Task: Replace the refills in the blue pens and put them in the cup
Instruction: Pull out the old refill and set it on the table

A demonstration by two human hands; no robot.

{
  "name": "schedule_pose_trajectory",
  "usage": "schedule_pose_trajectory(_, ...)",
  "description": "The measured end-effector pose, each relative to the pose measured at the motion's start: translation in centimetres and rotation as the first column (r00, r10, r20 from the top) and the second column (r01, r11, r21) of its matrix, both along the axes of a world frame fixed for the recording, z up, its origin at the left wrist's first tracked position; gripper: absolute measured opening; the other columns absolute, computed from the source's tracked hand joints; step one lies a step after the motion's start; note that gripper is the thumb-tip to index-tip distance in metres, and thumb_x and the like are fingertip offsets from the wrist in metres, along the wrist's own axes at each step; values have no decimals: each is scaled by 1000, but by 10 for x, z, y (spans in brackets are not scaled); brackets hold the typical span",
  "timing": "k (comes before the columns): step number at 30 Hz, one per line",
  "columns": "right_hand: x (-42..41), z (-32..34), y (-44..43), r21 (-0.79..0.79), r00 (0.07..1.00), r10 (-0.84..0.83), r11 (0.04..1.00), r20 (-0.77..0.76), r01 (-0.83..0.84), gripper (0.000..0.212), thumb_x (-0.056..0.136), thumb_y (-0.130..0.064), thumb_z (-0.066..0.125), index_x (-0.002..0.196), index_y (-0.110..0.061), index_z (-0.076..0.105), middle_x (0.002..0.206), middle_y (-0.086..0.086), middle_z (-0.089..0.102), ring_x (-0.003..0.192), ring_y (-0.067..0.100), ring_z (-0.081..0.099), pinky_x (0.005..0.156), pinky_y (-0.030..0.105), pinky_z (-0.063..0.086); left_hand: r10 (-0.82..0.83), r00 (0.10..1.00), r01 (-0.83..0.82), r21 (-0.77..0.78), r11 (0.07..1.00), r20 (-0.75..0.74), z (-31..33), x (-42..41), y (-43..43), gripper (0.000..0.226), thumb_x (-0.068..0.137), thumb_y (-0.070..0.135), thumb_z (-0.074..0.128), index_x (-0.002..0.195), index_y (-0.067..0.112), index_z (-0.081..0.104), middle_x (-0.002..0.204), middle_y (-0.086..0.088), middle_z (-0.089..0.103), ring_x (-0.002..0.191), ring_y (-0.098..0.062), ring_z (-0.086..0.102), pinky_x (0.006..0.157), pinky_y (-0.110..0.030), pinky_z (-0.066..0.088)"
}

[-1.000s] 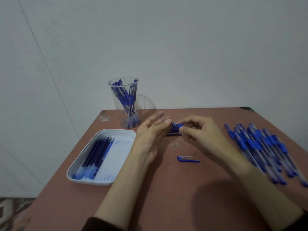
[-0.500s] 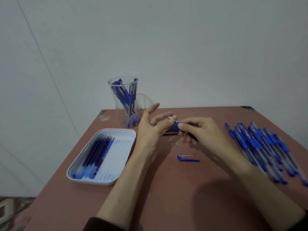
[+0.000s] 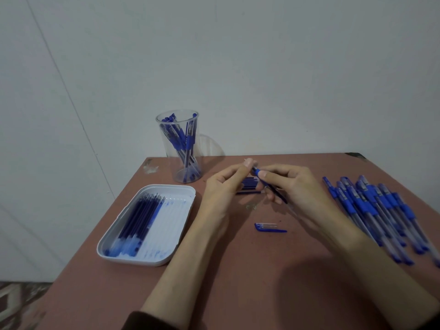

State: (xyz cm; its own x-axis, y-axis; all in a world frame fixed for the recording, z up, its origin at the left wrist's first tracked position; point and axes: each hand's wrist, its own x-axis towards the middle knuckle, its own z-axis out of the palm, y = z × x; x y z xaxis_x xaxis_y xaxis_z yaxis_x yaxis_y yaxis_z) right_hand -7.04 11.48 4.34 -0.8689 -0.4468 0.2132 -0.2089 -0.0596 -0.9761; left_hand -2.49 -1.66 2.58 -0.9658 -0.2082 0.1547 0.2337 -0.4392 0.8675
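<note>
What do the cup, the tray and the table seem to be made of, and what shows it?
Cup: clear glossy plastic, likely; pens show through its wall. Tray: white smooth plastic, probably; rounded moulded rim, blue ink smears. Table: matt reddish-brown top, perhaps painted board or laminate; chipped at far corners.

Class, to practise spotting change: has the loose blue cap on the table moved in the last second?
No. The cap keeps its place, right of the white tray.

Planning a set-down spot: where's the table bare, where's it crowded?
Bare: table between the forearms, nearer than the pen cap; strip in front of the tray; far strip behind the right hand. Crowded: pile of pens along the right edge; loose refills by the left hand.
</note>
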Motion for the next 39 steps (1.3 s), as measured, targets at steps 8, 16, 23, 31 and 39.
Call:
schedule_pose_trajectory(8,5,5,1,-49,996,77,996,46,-75,15,89,-8,59,85,0,71,65,13,61,49,15,45,43,19,36,97,995,-96,-63,993,8,1,0,1,34,80,27,74,103,4,67,86,-24,62,88,-43,62,88,-58,50)
schedule_pose_trajectory(16,0,2,2,2,1000,12,1000,7,-12,13,89,-11,62,88,-7,74,68,12,64,56,22,43,46,22,36,100,995,-100,-82,992,-5,0,2,0,32,82,32,72,95,3,71,84,-27,65,88,-44,63,94,-63,45)
schedule_pose_trajectory(23,5,4,-1,-24,997,70,997,43,-69,24,91,-9,57,73,-13,73,66,14,60,50,18,42,41,21,34,53,998,-54,-39,998,-32,-5,-4,-2,31,82,32,72,102,8,70,79,-22,63,92,-54,60,91,-69,43)
schedule_pose_trajectory(31,8,7,2,9,983,157,987,97,-158,18,84,-12,65,100,-6,61,64,13,62,45,16,47,41,21,38,-14,1000,15,26,1000,-26,-4,-2,0,22,90,23,62,105,7,68,67,-20,56,75,-39,55,80,-59,41)
schedule_pose_trajectory(39,6,3,-2,74,994,93,993,52,-97,12,93,-18,57,94,-8,65,63,11,65,44,17,48,43,25,36,93,996,-93,-47,995,1,-3,-5,-6,23,83,32,71,97,14,73,87,-15,68,90,-36,60,92,-59,47)
